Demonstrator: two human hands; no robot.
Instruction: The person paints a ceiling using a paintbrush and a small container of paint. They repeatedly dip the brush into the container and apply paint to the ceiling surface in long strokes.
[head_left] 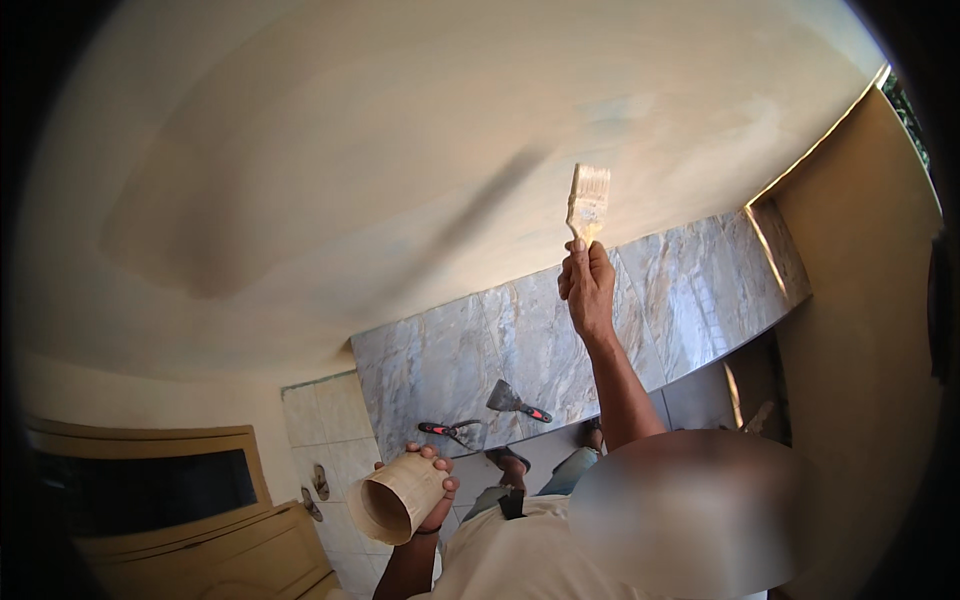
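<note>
My right hand (588, 288) is raised towards the pale wall and closed round the handle of a paintbrush (588, 205). The brush points upward, its flat bristles coated in cream. Whether the bristles touch the wall I cannot tell. Lower down, my left hand (438, 512) wraps round a beige cylindrical container (418, 488). Its round opening is tilted to the lower left, and the inside looks shadowed. Below my right hand, a putty knife (512, 399) with a black and red handle lies on the marble-patterned ledge (440, 345). A second scraper-like tool (452, 430) lies beside it, nearer the container.
The cream wall (350, 150) fills the upper view, with a darker patch at left. A brown wooden door or cabinet (200, 548) with a dark panel stands at lower left. Another wall (850, 250) closes the right side. My feet (512, 466) are near the ledge's front edge.
</note>
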